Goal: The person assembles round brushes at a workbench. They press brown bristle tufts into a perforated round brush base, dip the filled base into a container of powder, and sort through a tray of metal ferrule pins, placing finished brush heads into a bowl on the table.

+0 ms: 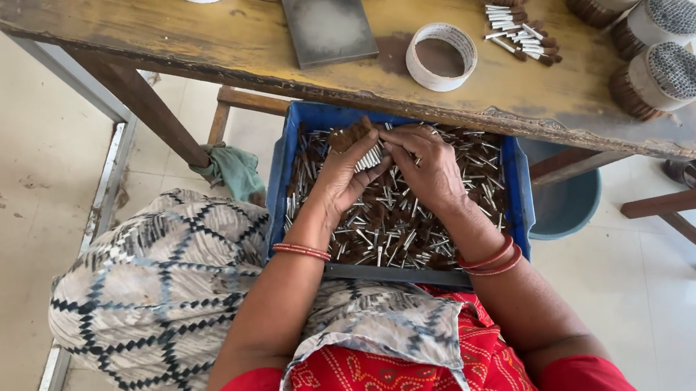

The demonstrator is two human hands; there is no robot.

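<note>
i see my left hand (336, 186) and right hand (431, 173) meeting over the blue crate (519, 193) on my lap, both pinching one small bundle of thin sticks (368, 158), silver at one end and brown at the other. the left grip curls under the bundle, and the right fingers press down on it from above. the loose sticks (387, 230) fill the crate beneath.

to do this well, i judge the ends should be kept level and the bundle squeezed evenly, so no stick slides out sideways.

on the wooden surface (199, 38) above sit an empty white ring (440, 56), a grey square plate (329, 26), a small heap of sticks (522, 34) and packed round bundles (658, 80). i cannot make out how many sticks the bundle holds; my fingertips hide its middle, and the far bundles are cut off at the edge.
</note>
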